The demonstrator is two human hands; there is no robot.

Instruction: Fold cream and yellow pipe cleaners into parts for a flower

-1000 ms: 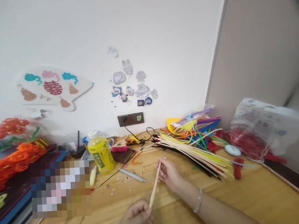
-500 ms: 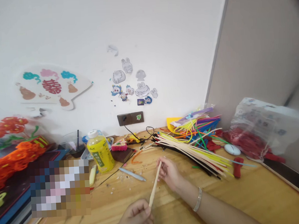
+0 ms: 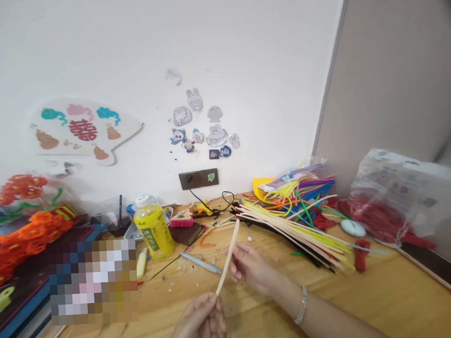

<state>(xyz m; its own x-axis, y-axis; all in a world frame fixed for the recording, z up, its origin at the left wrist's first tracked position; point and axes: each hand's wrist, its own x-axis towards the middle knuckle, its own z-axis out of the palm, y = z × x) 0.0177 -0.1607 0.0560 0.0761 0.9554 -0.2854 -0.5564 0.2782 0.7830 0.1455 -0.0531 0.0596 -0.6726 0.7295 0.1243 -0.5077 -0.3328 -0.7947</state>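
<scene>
The left grip is pinching the cream strip by its lower end; the top is now projecting past the right grip, whose closure is remaining unclear.

Pipe cleaner — pale cream

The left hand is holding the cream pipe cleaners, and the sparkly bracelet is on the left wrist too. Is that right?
Not quite: the head view shows the sparkly bracelet on the right wrist. The left hand does hold the cream pipe cleaners.
</scene>
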